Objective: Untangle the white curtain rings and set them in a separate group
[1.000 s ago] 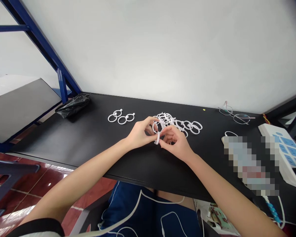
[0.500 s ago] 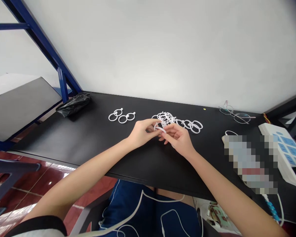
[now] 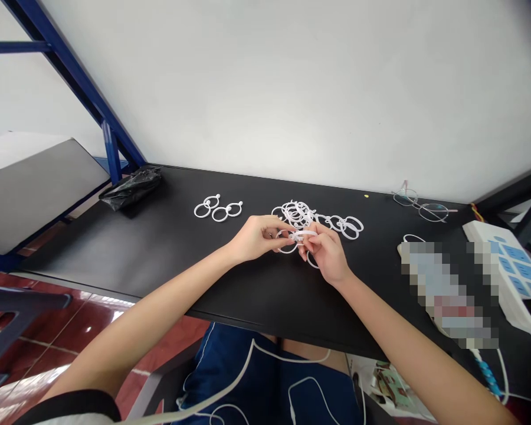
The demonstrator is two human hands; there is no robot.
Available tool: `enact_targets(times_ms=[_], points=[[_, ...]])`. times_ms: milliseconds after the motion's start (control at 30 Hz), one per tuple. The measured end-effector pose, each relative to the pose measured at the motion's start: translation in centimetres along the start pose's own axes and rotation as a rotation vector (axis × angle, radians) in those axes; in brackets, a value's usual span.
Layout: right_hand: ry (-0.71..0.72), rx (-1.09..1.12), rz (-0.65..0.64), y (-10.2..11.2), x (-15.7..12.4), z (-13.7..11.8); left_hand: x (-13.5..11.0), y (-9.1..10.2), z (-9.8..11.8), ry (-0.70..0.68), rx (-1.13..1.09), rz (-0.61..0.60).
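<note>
My left hand (image 3: 256,236) and my right hand (image 3: 325,251) meet over the middle of the black table (image 3: 168,248). Both pinch thin white plastic rings (image 3: 292,241) held between their fingertips, lying nearly flat. A second white ring (image 3: 310,260) hangs under my right hand's fingers. Just behind my hands lies a heap of several white rings (image 3: 318,218). A small separate group of white rings (image 3: 219,209) lies to the left of the heap.
A crumpled black bag (image 3: 130,188) sits at the table's far left. A pair of glasses (image 3: 422,206) lies at the far right near the wall. A white and blue power strip (image 3: 511,265) and a blurred object sit at the right. Blue steel frame (image 3: 106,136) stands left.
The ring that stood on edge between my fingers a second ago now lies flatter. My hands have shifted slightly toward the heap, and a second ring now shows under my right hand.
</note>
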State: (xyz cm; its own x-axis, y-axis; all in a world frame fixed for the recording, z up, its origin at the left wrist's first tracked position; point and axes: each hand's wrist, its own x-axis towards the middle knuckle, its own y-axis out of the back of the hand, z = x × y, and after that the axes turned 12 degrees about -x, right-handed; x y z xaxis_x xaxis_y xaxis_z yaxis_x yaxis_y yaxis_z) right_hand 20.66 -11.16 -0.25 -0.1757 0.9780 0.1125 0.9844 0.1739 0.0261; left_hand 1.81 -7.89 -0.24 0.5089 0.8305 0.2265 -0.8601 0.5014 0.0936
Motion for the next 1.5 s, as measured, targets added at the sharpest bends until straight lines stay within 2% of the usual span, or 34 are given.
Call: enact_targets(times_ms=[133, 200, 333, 500, 600, 700, 800, 1000, 1200, 1367, 1500], points=[[-0.021, 0.069, -0.057, 0.3, 0.1, -0.5, 0.1, 0.4, -0.6, 0.082, -0.093, -0.054], [-0.028, 0.129, -0.037, 0.8, 0.3, -1.0, 0.2, 0.7, -1.0, 0.148, -0.109, -0.044], [-0.080, 0.240, 0.052, 1.7, 0.6, -1.6, 0.7, 1.4, -1.4, 0.199, -0.098, 0.076], [-0.149, 0.246, 0.168, 1.5, 0.9, -1.6, 1.0, 1.8, -0.9, 0.234, -0.184, 0.194], [-0.111, 0.161, 0.234, 1.2, 1.0, -1.3, 1.0, 1.7, -0.5, 0.274, -0.267, 0.228], [-0.099, 0.040, 0.245, 1.2, 1.0, -0.9, 1.0, 1.6, -0.3, 0.304, -0.331, 0.257], [-0.093, -0.093, 0.234, 1.2, 0.9, -0.5, 1.0, 1.6, -0.3, 0.327, -0.366, 0.238], [0.051, -0.483, 0.166, 1.1, 0.4, 0.0, 0.9, 1.8, -0.2, 0.398, -0.404, 0.222], [0.087, -0.771, 0.118, 1.2, 0.1, 0.3, 0.9, 1.9, -0.1, 0.468, -0.435, 0.187], [0.173, -0.763, 0.166, 1.1, 0.1, 0.2, 0.8, 1.8, 0.0, 0.466, -0.461, 0.174], [0.219, -0.682, 0.130, 0.6, -0.2, 0.1, 0.7, 1.7, -0.1, 0.435, -0.501, 0.119]])
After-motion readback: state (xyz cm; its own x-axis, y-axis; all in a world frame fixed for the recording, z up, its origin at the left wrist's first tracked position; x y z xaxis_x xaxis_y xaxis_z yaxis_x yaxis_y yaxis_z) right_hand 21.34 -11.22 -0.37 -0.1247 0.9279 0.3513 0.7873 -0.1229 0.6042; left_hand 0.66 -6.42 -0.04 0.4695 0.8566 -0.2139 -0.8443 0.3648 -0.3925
